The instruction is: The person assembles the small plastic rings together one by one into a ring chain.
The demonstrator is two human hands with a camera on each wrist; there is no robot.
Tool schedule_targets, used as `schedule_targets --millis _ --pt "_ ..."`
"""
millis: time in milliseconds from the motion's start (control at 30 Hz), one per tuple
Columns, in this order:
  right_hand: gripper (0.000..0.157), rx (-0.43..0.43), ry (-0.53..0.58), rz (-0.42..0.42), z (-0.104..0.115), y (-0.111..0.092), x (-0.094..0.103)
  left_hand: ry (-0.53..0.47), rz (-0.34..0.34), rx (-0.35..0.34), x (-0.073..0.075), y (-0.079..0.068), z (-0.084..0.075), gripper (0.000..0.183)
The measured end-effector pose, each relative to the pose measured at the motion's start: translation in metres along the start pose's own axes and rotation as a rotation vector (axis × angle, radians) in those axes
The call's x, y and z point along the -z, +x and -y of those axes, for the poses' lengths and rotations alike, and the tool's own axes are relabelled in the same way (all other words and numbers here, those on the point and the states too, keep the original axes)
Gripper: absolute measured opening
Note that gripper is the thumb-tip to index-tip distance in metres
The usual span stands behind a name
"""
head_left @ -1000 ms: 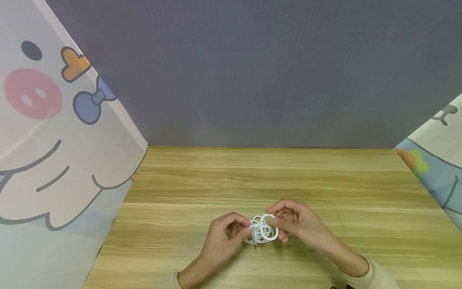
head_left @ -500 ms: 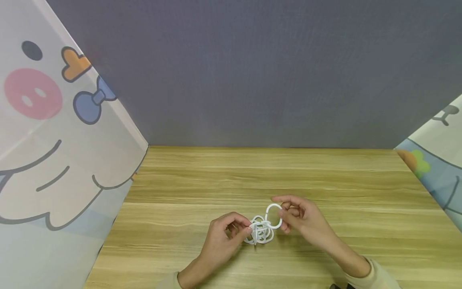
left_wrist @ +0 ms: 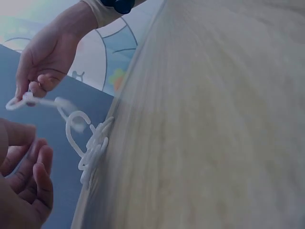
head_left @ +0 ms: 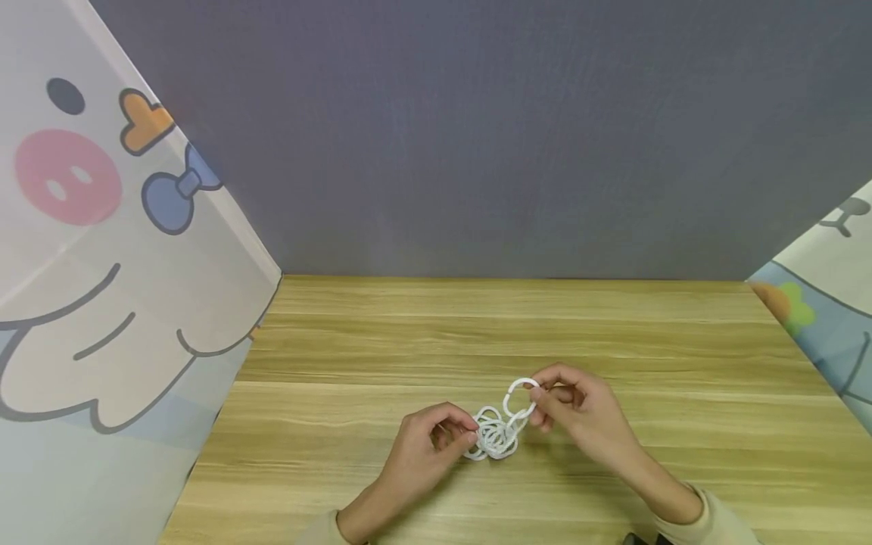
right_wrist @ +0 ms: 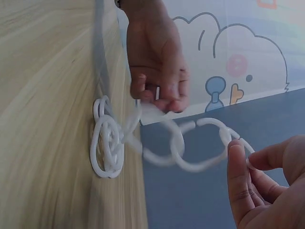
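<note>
A chain of white C-shaped rings lies partly heaped on the table, its pile [head_left: 496,443] between the two hands in the head view. My right hand [head_left: 579,405] pinches the end ring [head_left: 523,381] between thumb and forefinger, up and right of the pile. From that ring, linked rings [right_wrist: 190,168] stretch down to the pile in the right wrist view, some blurred. My left hand [head_left: 429,443] is at the pile's left side, fingers loosely bent. In the left wrist view, nothing shows between the left hand's [left_wrist: 24,176] fingertips, which are apart from the rings.
The wood-grain table [head_left: 381,341] stretches to a dark grey wall [head_left: 504,151] behind. Panels with cartoon prints [head_left: 102,303] stand at left and right. Part of a dark object [head_left: 633,539] shows by the right sleeve at the bottom edge.
My right hand has moved up and right with the end ring, pulling linked rings away from the pile. The pile has shifted shape beside my left hand, which has barely moved.
</note>
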State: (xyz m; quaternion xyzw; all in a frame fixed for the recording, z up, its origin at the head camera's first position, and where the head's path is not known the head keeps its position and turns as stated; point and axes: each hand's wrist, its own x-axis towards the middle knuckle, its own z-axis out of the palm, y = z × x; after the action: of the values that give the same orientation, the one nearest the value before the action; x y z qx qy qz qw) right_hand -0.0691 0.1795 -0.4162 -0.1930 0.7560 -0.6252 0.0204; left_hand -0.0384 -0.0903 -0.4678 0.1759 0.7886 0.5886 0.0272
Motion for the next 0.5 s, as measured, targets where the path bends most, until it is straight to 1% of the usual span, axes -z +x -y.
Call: schedule_targets --millis 133,300,500 --pt "0.008 0.019 0.001 -0.010 0.002 0.000 0.004 0.047 0.002 0.051 0.002 0.002 0.000 0.006" --pt "0.008 0.041 0.014 -0.024 0.003 0.000 0.010 0.123 -0.004 0.061 0.005 0.004 0.007 0.009" --pt "0.008 0.064 0.036 -0.029 0.002 -0.001 0.015 0.236 -0.009 0.074 0.011 0.005 0.017 0.021"
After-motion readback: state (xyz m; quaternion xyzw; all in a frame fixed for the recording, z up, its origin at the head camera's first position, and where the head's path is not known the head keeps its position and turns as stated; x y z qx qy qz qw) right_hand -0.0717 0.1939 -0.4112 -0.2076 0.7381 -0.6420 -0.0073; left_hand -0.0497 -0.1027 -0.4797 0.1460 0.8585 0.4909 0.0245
